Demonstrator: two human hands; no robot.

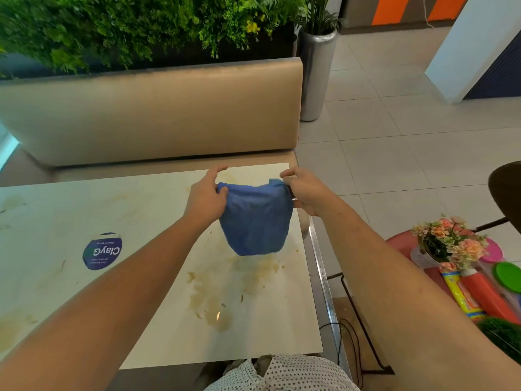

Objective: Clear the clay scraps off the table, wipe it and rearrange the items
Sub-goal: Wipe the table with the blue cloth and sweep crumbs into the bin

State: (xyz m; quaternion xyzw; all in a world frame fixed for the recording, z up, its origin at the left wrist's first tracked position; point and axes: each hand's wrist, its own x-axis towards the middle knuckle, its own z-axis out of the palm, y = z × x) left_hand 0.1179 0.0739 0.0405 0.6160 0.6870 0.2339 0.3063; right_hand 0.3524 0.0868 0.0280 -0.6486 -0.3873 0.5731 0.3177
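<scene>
A blue cloth (255, 221) hangs in the air above the right part of the pale table (158, 328). My left hand (204, 197) pinches its upper left corner and my right hand (306, 190) pinches its upper right corner, so the cloth sags between them. Brownish clay smears and small scraps (214, 294) lie on the table below and in front of the cloth. A round purple ClayG sticker (103, 251) sits on the table to the left.
A beige bench seat (152, 114) runs behind the table. To my right, a red stool (400, 241) carries a flower pot (448, 244), coloured lids (507, 273) and clay packs (462, 294). A metal planter (315, 74) stands on the tiled floor. Cables (352, 334) hang by the table's right edge.
</scene>
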